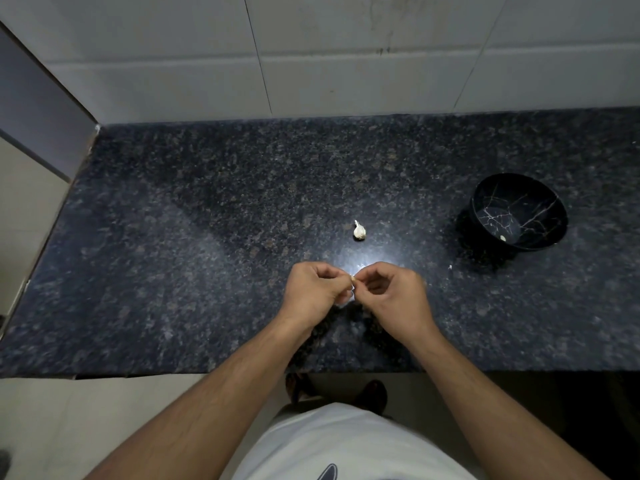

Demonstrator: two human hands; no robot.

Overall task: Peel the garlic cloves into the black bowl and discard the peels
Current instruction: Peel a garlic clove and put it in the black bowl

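Speckled dark granite counter (207,220) below white-tiled wall (346,64).

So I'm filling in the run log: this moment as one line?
stage: peeling | left hand and right hand: pinch clove | bowl: one peeled clove | counter: garlic piece

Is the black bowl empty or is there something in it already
Not empty. The black bowl stands upright on the counter with one small pale piece, likely a peeled clove, inside.

1. One view only: head cam, wide-angle, worn by the person.
2. Looks fwd and steeply down onto the tabletop (173,237); tiled wall (346,57) at far edge.
3. Close range: the forearms enter from the near edge, floor visible below.
4. No 2nd view, so no overlap.
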